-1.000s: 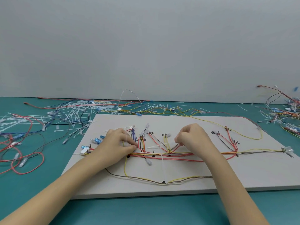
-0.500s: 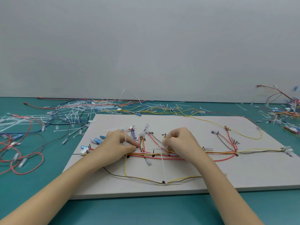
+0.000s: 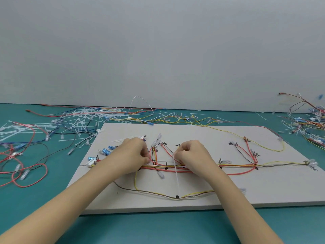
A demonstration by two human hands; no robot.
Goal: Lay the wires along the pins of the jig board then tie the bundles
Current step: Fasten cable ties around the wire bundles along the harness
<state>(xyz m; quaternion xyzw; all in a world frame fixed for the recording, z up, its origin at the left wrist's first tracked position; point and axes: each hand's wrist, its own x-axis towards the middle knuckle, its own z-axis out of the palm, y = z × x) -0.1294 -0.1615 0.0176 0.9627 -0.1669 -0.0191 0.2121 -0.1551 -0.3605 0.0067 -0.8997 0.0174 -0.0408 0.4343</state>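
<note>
One cable tie [image 3: 176, 175] lengthwise toward viewer.

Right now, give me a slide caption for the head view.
Left hand steadies wire bundle while right hand pinches cable tie.

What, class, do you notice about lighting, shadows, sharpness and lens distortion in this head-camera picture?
Head view: even, soft light, no glare; only a faint shadow under the jig board at its near edge; wide-angle bending splays the forearms; the left hand, right hand and white cable tie look reasonably sharp.
</note>
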